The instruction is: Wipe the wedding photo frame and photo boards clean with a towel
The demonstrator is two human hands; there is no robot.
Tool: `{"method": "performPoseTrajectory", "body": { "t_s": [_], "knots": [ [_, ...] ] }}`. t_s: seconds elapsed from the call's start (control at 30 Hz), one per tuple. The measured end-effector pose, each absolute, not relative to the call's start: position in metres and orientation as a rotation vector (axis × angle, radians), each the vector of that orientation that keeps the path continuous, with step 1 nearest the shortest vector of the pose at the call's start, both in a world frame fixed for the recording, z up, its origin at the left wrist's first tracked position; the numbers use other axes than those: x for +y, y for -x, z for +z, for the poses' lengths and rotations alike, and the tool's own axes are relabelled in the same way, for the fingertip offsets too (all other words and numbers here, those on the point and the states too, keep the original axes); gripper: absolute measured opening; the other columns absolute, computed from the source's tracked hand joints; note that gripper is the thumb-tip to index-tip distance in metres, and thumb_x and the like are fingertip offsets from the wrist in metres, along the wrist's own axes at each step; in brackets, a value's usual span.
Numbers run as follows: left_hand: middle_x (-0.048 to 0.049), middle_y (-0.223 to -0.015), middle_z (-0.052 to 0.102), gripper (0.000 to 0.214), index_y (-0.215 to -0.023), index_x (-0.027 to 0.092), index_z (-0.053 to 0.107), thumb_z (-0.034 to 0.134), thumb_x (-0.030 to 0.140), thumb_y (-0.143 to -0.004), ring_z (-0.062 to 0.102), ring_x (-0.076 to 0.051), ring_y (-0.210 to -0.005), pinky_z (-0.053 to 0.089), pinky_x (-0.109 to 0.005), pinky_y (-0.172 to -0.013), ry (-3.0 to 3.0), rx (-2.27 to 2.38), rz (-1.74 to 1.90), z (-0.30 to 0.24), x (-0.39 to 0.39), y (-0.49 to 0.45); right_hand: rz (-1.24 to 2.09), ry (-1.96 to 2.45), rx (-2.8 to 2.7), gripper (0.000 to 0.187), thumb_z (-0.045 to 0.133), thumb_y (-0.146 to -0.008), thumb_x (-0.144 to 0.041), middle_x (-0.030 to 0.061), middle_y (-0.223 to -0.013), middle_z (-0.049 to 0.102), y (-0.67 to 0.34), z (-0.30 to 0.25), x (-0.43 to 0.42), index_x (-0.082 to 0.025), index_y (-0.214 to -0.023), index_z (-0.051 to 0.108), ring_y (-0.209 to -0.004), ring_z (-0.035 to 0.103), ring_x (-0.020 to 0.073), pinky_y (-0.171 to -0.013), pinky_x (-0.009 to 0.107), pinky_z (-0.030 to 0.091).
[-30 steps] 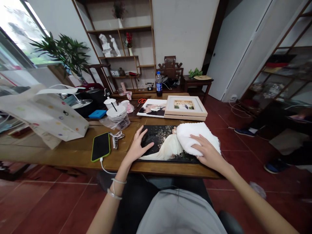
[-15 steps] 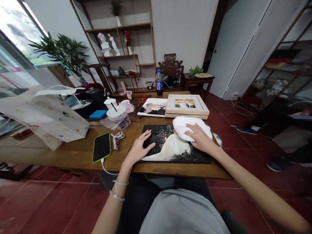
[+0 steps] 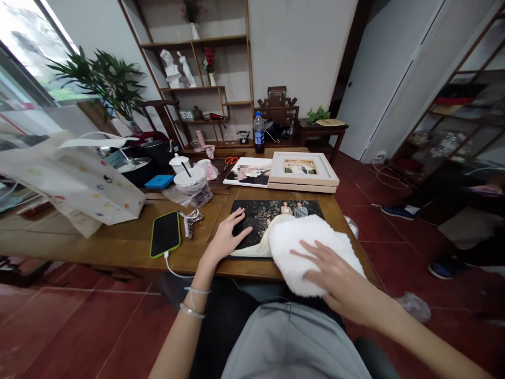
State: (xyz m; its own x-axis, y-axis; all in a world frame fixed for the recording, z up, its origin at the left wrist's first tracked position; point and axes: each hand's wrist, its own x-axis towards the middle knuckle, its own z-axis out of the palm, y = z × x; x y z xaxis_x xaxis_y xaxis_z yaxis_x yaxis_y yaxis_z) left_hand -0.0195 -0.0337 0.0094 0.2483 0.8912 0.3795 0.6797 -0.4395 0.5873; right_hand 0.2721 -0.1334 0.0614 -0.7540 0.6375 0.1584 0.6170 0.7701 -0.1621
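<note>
A dark photo print [image 3: 265, 217] of a couple lies flat on the wooden table [image 3: 118, 239] in front of me. My left hand [image 3: 225, 239] rests flat on its near left corner, fingers spread. My right hand [image 3: 338, 278] presses a white fluffy cloth [image 3: 303, 247] against the print's near right part, at the table's front edge. The cloth hides the lower right of the print.
A framed photo [image 3: 303, 171] and another print [image 3: 248, 172] lie behind. A green-cased phone [image 3: 165, 241] on a cable, a metal clip [image 3: 189, 220], a lidded container [image 3: 191, 185], a white bag [image 3: 71, 181] and a bottle [image 3: 258, 134] stand leftward and behind. Someone's shoes [image 3: 442, 269] are at right.
My right hand drew the cloth from the print's far right part toward me to its near edge, uncovering the couple in the picture. My left hand stayed put.
</note>
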Motion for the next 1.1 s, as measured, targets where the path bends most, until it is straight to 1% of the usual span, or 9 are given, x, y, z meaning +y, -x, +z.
{"method": "performPoseTrajectory", "body": {
  "t_s": [0.07,0.2,0.3,0.47,0.57,0.77,0.9,1.0,1.1],
  "knots": [
    [-0.0109,-0.136,0.046,0.047,-0.118,0.015,0.057,0.053,0.044,-0.081,0.043,-0.023,-0.126,0.031,-0.039,-0.107,-2.221,1.443,0.988,0.009,-0.033,0.02,0.224,0.954,-2.762,0.051,0.044,-0.054,0.001,0.0035,-0.14,0.041,-0.272,0.068,-0.146,-0.023,-0.095,0.062,-0.133,0.024,0.0261,-0.107,0.051,0.024],
    [-0.0113,-0.136,0.047,0.046,-0.117,0.016,0.058,0.053,0.044,-0.081,0.042,-0.023,-0.126,0.03,-0.041,-0.107,-2.231,1.43,0.98,0.008,-0.031,0.021,0.226,1.061,-2.655,0.053,0.043,-0.054,-0.001,0.0085,-0.136,0.044,-0.283,0.064,-0.119,-0.021,-0.098,0.062,-0.129,0.034,0.0248,-0.105,0.048,0.03],
    [-0.0115,-0.136,0.046,0.046,-0.117,0.016,0.057,0.053,0.044,-0.081,0.041,-0.023,-0.127,0.03,-0.041,-0.108,-2.238,1.416,0.973,0.007,-0.03,0.022,0.117,1.124,-2.569,0.052,0.044,-0.059,-0.003,0.0106,-0.139,0.04,-0.295,0.051,-0.069,-0.02,-0.105,0.06,-0.129,0.033,0.0265,-0.104,0.05,0.028],
    [-0.011,-0.135,0.047,0.046,-0.117,0.016,0.058,0.054,0.044,-0.081,0.042,-0.023,-0.126,0.03,-0.039,-0.108,-2.243,1.421,0.983,0.008,-0.03,0.022,-0.036,1.145,-2.499,0.041,0.043,-0.072,-0.009,0.0106,-0.125,0.054,-0.301,0.035,-0.003,-0.018,-0.109,0.058,-0.127,0.036,0.0279,-0.102,0.05,0.031],
    [-0.011,-0.134,0.049,0.046,-0.115,0.015,0.059,0.055,0.045,-0.08,0.043,-0.023,-0.125,0.032,-0.039,-0.107,-2.244,1.444,0.978,0.012,-0.031,0.02,-0.093,1.166,-2.473,0.038,0.041,-0.077,-0.012,0.0117,-0.123,0.056,-0.3,0.031,0.007,-0.017,-0.111,0.057,-0.126,0.037,0.028,-0.103,0.05,0.03],
    [-0.0107,-0.132,0.05,0.046,-0.114,0.014,0.06,0.055,0.045,-0.08,0.046,-0.023,-0.123,0.033,-0.037,-0.106,-2.222,1.464,1.001,0.013,-0.031,0.019,-0.116,1.17,-2.539,0.045,0.044,-0.066,-0.004,0.0128,-0.124,0.055,-0.286,0.034,-0.02,-0.016,-0.107,0.059,-0.13,0.031,0.0297,-0.105,0.056,0.022],
    [-0.0104,-0.133,0.05,0.045,-0.113,0.014,0.06,0.056,0.043,-0.08,0.046,-0.023,-0.123,0.033,-0.037,-0.106,-2.217,1.443,1.013,0.012,-0.031,0.021,0.004,1.057,-2.684,0.047,0.047,-0.06,-0.001,0.0107,-0.139,0.041,-0.261,0.044,-0.077,-0.017,-0.102,0.062,-0.134,0.019,0.031,-0.106,0.058,0.015],
    [-0.0099,-0.133,0.05,0.045,-0.115,0.014,0.059,0.055,0.043,-0.08,0.046,-0.023,-0.123,0.033,-0.038,-0.106,-2.218,1.433,1.012,0.011,-0.031,0.021,0.159,0.896,-2.803,0.048,0.049,-0.057,-0.003,0.0054,-0.142,0.037,-0.249,0.055,-0.116,-0.02,-0.1,0.063,-0.136,0.014,0.0286,-0.109,0.054,0.011],
    [-0.0091,-0.133,0.05,0.045,-0.115,0.016,0.059,0.056,0.043,-0.08,0.045,-0.023,-0.123,0.034,-0.039,-0.106,-2.216,1.427,1.019,0.01,-0.03,0.021,0.264,0.851,-2.844,0.051,0.048,-0.057,-0.004,0.0063,-0.14,0.04,-0.249,0.064,-0.121,-0.021,-0.103,0.062,-0.135,0.021,0.0246,-0.11,0.047,0.017]
  ]
}}
